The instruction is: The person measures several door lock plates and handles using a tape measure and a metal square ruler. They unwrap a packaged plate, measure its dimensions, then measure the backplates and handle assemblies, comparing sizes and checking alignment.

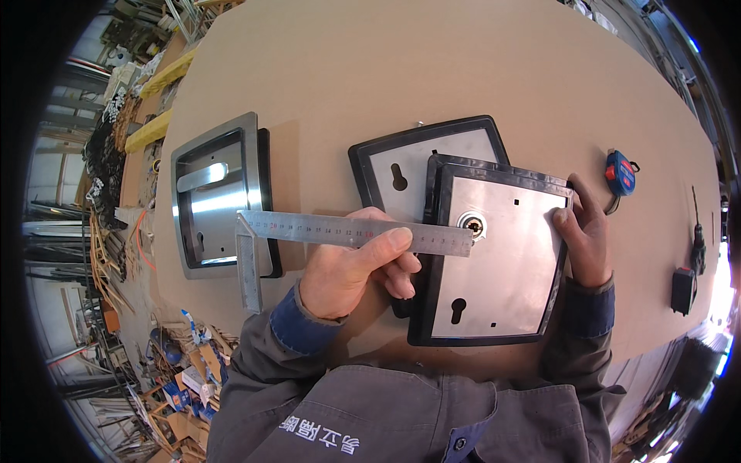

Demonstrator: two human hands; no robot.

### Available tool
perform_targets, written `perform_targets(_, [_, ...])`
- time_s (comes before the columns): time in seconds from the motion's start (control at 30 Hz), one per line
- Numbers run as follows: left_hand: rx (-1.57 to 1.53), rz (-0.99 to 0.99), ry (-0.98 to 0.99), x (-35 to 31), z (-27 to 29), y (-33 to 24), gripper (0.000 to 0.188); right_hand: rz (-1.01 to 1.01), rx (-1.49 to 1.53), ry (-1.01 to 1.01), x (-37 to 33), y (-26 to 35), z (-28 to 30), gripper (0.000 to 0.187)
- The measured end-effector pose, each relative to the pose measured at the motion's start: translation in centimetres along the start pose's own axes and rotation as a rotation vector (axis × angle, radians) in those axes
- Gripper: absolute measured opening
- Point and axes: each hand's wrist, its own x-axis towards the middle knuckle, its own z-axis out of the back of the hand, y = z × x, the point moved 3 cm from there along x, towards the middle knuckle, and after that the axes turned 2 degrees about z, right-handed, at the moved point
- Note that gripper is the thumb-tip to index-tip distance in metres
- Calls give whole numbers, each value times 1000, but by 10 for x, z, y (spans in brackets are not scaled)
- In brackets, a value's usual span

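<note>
My left hand (355,266) grips a steel try square (301,228) by its ruled blade, thumb on top. The blade's free end lies over the lock plate (502,270), beside a round lock cylinder (472,224). That plate is brushed metal in a black frame, with a keyhole-shaped cutout low on its left. My right hand (583,231) holds the plate's right edge, thumb on the front and fingers behind it. Partly under it lies a second black-framed metal plate (440,158) with a keyhole cutout.
On the left of the brown board (309,77) lies a metal recessed handle unit (224,197). A blue and red tape measure (620,173) sits to the right, and a cordless drill (687,270) stands near the right edge. Boxes and scraps (193,386) clutter the floor at lower left.
</note>
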Motion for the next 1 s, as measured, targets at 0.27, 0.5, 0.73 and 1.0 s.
perform_targets(0.27, [2, 8, -1, 0, 0, 0, 25, -6, 14, -6, 0, 1, -1, 75])
perform_targets(0.5, [-11, 31, 6, -1, -1, -2, 23, -11, 49, 42, 1, -7, 4, 75])
perform_targets(0.73, [-23, 32, 32, -1, 1, 0, 23, 23, 33, 55, 2, -6, 5, 73])
perform_targets(1.0, [-18, 30, 58, -2, 0, -1, 23, 46, -8, 41, 2, -6, 7, 70])
